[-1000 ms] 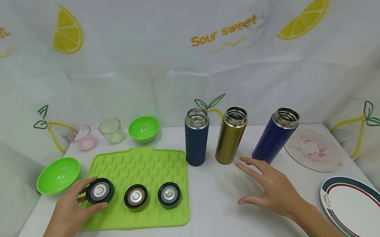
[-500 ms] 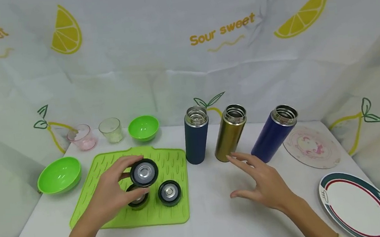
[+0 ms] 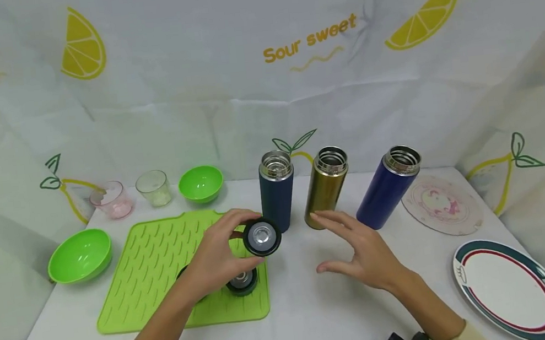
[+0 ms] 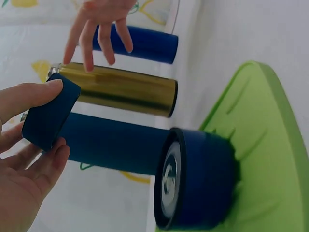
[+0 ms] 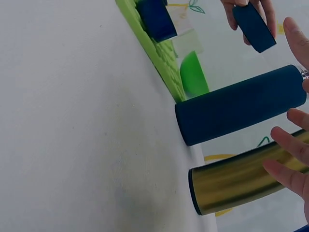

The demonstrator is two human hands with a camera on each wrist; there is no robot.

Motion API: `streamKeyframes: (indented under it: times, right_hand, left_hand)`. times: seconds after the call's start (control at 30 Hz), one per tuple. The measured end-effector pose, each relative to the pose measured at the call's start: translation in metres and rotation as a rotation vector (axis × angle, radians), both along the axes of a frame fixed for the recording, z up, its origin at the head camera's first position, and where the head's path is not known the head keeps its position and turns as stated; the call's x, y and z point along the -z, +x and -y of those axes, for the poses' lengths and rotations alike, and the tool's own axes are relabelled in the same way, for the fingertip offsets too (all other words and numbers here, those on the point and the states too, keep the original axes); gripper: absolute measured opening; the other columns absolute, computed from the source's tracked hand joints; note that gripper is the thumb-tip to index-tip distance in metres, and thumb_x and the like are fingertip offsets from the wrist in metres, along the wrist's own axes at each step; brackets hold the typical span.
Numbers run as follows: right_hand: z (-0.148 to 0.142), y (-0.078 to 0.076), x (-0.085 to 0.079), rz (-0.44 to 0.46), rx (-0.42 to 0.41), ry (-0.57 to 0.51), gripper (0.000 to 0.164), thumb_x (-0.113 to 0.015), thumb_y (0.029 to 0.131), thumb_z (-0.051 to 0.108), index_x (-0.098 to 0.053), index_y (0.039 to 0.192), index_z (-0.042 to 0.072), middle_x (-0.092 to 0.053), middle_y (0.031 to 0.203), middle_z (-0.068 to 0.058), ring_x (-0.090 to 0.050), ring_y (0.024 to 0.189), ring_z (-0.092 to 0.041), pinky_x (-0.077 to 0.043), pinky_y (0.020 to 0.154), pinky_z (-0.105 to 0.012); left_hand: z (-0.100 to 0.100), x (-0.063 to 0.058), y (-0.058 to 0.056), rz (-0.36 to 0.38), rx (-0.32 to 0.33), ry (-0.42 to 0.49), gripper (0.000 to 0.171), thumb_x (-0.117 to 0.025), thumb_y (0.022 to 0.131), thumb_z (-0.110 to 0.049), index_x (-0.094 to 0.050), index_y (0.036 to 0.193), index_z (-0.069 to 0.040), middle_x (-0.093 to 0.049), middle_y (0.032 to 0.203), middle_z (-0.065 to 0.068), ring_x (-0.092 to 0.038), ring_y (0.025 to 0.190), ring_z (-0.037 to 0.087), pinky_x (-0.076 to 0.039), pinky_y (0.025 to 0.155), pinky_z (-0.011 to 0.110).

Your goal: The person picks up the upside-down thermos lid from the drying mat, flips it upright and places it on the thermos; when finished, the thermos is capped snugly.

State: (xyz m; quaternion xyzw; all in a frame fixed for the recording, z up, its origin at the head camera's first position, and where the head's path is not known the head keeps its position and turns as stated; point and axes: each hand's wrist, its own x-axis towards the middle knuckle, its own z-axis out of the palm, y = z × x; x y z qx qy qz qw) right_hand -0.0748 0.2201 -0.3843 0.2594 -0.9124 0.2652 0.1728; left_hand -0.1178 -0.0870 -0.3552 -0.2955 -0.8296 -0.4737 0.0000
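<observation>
My left hand [image 3: 219, 256] pinches a dark teal bottle lid [image 3: 262, 237] between thumb and fingers, its silver underside toward the head camera. The held lid is above the mat's right edge, just in front of the open teal bottle [image 3: 277, 200]. My right hand [image 3: 365, 249] hovers with fingers spread and holds nothing, in front of the gold bottle [image 3: 326, 192]. To its right is a lidless blue bottle [image 3: 385, 194]. A blue lid [image 4: 203, 179] lies upside down on the green mat [image 3: 161, 248]. Another lid on the mat is mostly hidden behind my left arm.
Green bowls [image 3: 79, 257] [image 3: 201, 184], a pink glass [image 3: 112, 200] and a clear glass [image 3: 153, 188] stand at the left and back. A pink round mat [image 3: 441, 205] and a white plate [image 3: 506, 284] lie at right. A white curtain [image 3: 220, 48] hangs behind.
My left hand has lifted the teal lid off the mat's left side and carried it right, past the other lids. The right hand has drifted slightly left, still spread.
</observation>
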Motion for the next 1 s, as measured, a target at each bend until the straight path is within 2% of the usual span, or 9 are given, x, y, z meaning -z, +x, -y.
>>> streamKeyframes:
  times: [0.23,0.37,0.53,0.67,0.8,1.0]
  right_hand:
    - [0.009,-0.008,-0.004,0.082,-0.047,-0.149,0.086,-0.089,0.076,0.024,-0.050,0.152,0.024,-0.057,0.147,-0.002,-0.062,0.128,-0.018,-0.061,0.093,-0.035]
    - [0.013,-0.013,-0.004,0.123,-0.096,-0.255,0.081,-0.087,0.078,0.014,-0.052,0.150,0.020,-0.058,0.145,-0.007,-0.066,0.122,-0.024,-0.063,0.090,-0.034]
    - [0.019,-0.018,-0.002,0.150,-0.157,-0.386,0.068,-0.081,0.083,0.002,-0.057,0.146,0.012,-0.061,0.138,-0.014,-0.073,0.110,-0.020,-0.064,0.085,-0.033]
    - [0.023,-0.019,-0.001,0.164,-0.170,-0.447,0.057,-0.077,0.085,-0.001,-0.062,0.140,0.008,-0.064,0.134,-0.013,-0.073,0.108,-0.011,-0.064,0.082,-0.030]
    - [0.025,-0.019,-0.001,0.179,-0.172,-0.472,0.047,-0.076,0.086,-0.002,-0.067,0.132,0.004,-0.065,0.132,-0.015,-0.067,0.113,0.000,-0.063,0.081,-0.026]
    - [0.024,-0.021,0.001,0.218,-0.187,-0.526,0.041,-0.076,0.086,-0.004,-0.070,0.126,-0.001,-0.064,0.132,-0.018,-0.063,0.116,0.003,-0.062,0.083,-0.024]
  left_hand:
    - [-0.025,-0.001,-0.014,0.022,0.012,0.039,0.071,-0.092,0.072,-0.012,-0.062,0.136,-0.015,-0.066,0.132,0.001,-0.066,0.110,0.016,-0.060,0.090,0.026]
    - [-0.033,-0.001,-0.015,0.022,0.031,0.059,0.070,-0.092,0.072,-0.010,-0.063,0.136,-0.013,-0.068,0.129,0.002,-0.067,0.108,0.016,-0.061,0.089,0.026]
    - [-0.041,0.001,-0.015,0.012,0.052,0.083,0.069,-0.091,0.071,-0.007,-0.063,0.134,-0.010,-0.071,0.124,0.005,-0.068,0.108,0.018,-0.061,0.089,0.026]
    - [-0.044,0.001,-0.014,0.020,0.059,0.087,0.067,-0.091,0.072,-0.007,-0.063,0.133,-0.011,-0.073,0.119,0.006,-0.069,0.107,0.018,-0.060,0.089,0.025]
    - [-0.045,0.002,-0.013,0.023,0.061,0.083,0.067,-0.091,0.072,-0.006,-0.063,0.133,-0.012,-0.074,0.117,0.006,-0.068,0.104,0.017,-0.061,0.087,0.024]
    - [-0.045,0.006,-0.014,0.025,0.074,0.097,0.067,-0.090,0.073,-0.005,-0.063,0.134,-0.012,-0.073,0.121,0.007,-0.072,0.096,0.017,-0.060,0.086,0.024]
